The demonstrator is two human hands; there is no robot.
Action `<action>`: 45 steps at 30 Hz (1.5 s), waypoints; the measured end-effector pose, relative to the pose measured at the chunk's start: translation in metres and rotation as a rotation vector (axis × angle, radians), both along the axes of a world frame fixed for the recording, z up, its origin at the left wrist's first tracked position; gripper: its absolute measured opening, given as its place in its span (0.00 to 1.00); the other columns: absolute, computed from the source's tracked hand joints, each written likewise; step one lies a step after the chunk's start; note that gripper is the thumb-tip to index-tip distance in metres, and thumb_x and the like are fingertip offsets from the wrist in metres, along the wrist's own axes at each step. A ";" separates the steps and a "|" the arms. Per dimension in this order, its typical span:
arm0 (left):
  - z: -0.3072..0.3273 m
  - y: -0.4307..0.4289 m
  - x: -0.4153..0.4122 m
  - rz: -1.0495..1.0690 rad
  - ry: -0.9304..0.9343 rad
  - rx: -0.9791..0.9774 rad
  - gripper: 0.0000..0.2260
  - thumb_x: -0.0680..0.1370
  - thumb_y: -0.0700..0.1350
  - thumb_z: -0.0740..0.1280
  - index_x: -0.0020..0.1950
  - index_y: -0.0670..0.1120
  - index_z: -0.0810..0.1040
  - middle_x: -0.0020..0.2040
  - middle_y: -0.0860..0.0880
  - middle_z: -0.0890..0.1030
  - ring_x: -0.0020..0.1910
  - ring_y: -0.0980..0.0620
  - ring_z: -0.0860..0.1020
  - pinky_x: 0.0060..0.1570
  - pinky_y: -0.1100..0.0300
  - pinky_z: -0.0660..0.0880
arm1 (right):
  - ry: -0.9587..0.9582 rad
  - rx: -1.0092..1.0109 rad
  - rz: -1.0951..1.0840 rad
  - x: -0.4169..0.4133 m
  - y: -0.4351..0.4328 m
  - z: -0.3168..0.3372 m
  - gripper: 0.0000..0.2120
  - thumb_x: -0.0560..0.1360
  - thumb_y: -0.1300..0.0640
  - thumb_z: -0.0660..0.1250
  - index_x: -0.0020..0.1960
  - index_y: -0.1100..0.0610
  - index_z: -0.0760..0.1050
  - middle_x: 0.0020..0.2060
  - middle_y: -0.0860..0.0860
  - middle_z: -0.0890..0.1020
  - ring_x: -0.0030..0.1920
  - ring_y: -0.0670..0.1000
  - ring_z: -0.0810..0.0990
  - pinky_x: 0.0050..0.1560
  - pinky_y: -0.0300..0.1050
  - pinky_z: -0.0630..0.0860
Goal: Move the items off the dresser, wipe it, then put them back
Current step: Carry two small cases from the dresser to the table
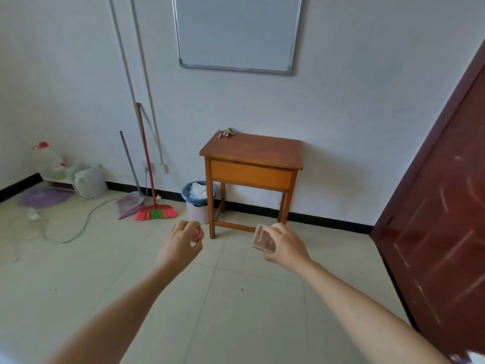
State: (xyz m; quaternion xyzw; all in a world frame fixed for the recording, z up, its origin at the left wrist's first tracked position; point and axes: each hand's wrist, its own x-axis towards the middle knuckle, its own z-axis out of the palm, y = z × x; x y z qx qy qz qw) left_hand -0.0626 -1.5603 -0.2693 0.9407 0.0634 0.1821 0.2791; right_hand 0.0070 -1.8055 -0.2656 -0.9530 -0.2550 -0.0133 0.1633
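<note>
My left hand (181,244) curls round a small round reddish clear jar (198,233); my right hand (286,245) grips a flat rectangular dark-red case (262,239). Both are held above the floor, well apart from the brown wooden table (252,151) by the wall.

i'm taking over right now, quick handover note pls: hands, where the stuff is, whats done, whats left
Hands: the left hand grips a small round red container; the right hand holds a flat case.
Things: the dresser stands against the wall ahead of both hands. A few small tan items lie at its back left corner.
Done: two items are in hand, off the dresser. I cannot tell whether it has been wiped; no cloth is in view.
Left: probably clear the tan items, wipe, then put everything back.
</note>
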 end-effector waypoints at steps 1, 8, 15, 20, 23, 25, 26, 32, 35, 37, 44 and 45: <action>0.001 0.008 0.002 0.023 -0.009 -0.009 0.11 0.71 0.36 0.69 0.53 0.41 0.76 0.50 0.45 0.75 0.50 0.47 0.72 0.46 0.60 0.66 | -0.004 0.004 0.018 0.007 0.009 0.002 0.28 0.70 0.52 0.67 0.68 0.51 0.64 0.59 0.49 0.70 0.60 0.49 0.67 0.52 0.38 0.66; 0.014 0.051 0.056 0.078 -0.093 0.091 0.11 0.71 0.38 0.70 0.52 0.41 0.77 0.50 0.44 0.76 0.51 0.46 0.73 0.45 0.62 0.65 | -0.074 0.049 0.129 0.080 0.058 0.011 0.27 0.70 0.52 0.69 0.67 0.52 0.66 0.59 0.49 0.71 0.60 0.49 0.67 0.53 0.38 0.67; 0.034 0.083 0.162 0.146 -0.124 0.119 0.15 0.74 0.44 0.68 0.60 0.45 0.75 0.57 0.46 0.76 0.56 0.48 0.72 0.47 0.64 0.65 | -0.056 0.105 0.158 0.192 0.088 0.021 0.27 0.72 0.52 0.68 0.68 0.51 0.64 0.61 0.49 0.70 0.61 0.48 0.66 0.53 0.34 0.64; 0.029 0.104 0.228 0.225 -0.130 -0.022 0.15 0.72 0.42 0.70 0.58 0.44 0.76 0.53 0.48 0.76 0.53 0.50 0.73 0.47 0.64 0.66 | -0.033 0.149 0.167 0.273 0.112 0.018 0.26 0.71 0.53 0.68 0.67 0.52 0.65 0.60 0.49 0.71 0.60 0.48 0.66 0.52 0.33 0.62; 0.011 0.115 0.253 0.252 -0.081 -0.114 0.13 0.71 0.38 0.70 0.54 0.42 0.77 0.48 0.51 0.73 0.48 0.51 0.72 0.46 0.63 0.66 | 0.018 0.124 0.184 0.304 0.128 0.004 0.27 0.71 0.53 0.69 0.67 0.51 0.65 0.60 0.49 0.71 0.60 0.48 0.66 0.53 0.34 0.64; -0.002 0.125 0.269 0.260 -0.046 -0.134 0.12 0.70 0.37 0.71 0.53 0.41 0.78 0.47 0.51 0.73 0.46 0.51 0.72 0.46 0.63 0.66 | 0.052 0.097 0.210 0.321 0.140 -0.006 0.27 0.70 0.53 0.69 0.67 0.51 0.65 0.60 0.49 0.71 0.60 0.47 0.66 0.54 0.34 0.66; -0.007 0.132 0.279 0.262 -0.035 -0.142 0.12 0.70 0.37 0.71 0.53 0.41 0.78 0.47 0.51 0.73 0.46 0.50 0.72 0.46 0.63 0.66 | 0.055 0.081 0.222 0.331 0.146 -0.010 0.27 0.70 0.53 0.69 0.67 0.51 0.65 0.60 0.49 0.71 0.60 0.47 0.66 0.53 0.35 0.66; -0.015 0.183 0.362 0.281 -0.047 -0.168 0.13 0.71 0.40 0.70 0.56 0.43 0.77 0.49 0.50 0.73 0.48 0.52 0.72 0.46 0.61 0.69 | 0.016 0.034 0.206 0.407 0.187 -0.010 0.26 0.71 0.52 0.68 0.67 0.51 0.65 0.61 0.48 0.70 0.61 0.49 0.66 0.54 0.37 0.65; -0.010 0.213 0.414 0.260 -0.037 -0.184 0.14 0.72 0.40 0.70 0.57 0.45 0.76 0.54 0.47 0.76 0.51 0.50 0.73 0.46 0.61 0.69 | -0.005 0.039 0.156 0.453 0.209 0.002 0.27 0.71 0.52 0.68 0.68 0.51 0.65 0.61 0.48 0.70 0.60 0.49 0.66 0.56 0.39 0.66; -0.007 0.231 0.450 0.217 -0.021 -0.190 0.16 0.72 0.41 0.70 0.59 0.45 0.75 0.56 0.46 0.75 0.54 0.48 0.74 0.47 0.62 0.69 | -0.024 0.040 0.114 0.484 0.222 0.011 0.27 0.70 0.52 0.68 0.68 0.51 0.65 0.61 0.48 0.71 0.60 0.49 0.66 0.56 0.39 0.67; -0.004 0.276 0.551 0.086 0.031 -0.187 0.15 0.73 0.42 0.69 0.59 0.45 0.74 0.57 0.46 0.75 0.52 0.48 0.74 0.50 0.58 0.74 | -0.030 -0.040 0.025 0.559 0.248 0.011 0.27 0.70 0.52 0.68 0.68 0.51 0.65 0.61 0.47 0.71 0.60 0.49 0.67 0.55 0.39 0.68; -0.008 0.279 0.561 0.083 0.039 -0.199 0.15 0.73 0.42 0.69 0.59 0.45 0.75 0.56 0.46 0.75 0.51 0.49 0.74 0.49 0.58 0.73 | -0.028 -0.059 0.027 0.565 0.246 0.008 0.27 0.71 0.52 0.67 0.68 0.51 0.65 0.61 0.47 0.71 0.60 0.49 0.67 0.55 0.39 0.67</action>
